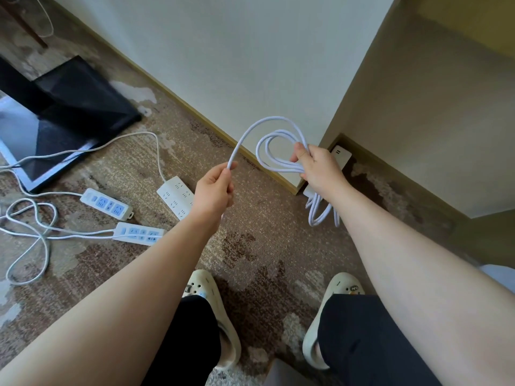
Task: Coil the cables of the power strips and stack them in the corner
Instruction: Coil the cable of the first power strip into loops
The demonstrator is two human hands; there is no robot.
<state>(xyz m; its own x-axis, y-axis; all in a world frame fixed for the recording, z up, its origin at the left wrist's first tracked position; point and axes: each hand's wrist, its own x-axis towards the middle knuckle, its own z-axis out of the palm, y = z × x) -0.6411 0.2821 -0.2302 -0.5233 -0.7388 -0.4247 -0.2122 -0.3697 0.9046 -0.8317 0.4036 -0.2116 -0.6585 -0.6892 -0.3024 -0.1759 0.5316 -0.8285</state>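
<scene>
Two bare forearms run in from six o'clock, no sleeves, no watch, no rings showing on the left hand (216,188) or the right hand (320,169). Down at six o'clock, dark trousers (359,338) cover both legs. On the feet, cream clogs (206,288) with round vent holes, each toe carrying small charms.

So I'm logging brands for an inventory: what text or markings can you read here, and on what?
No text is readable.
Clog charms: a logo, too blurred to read.
Power strips on the carpet: only socket slots, no legible label.
Strip by the wall: no legible label.
</scene>
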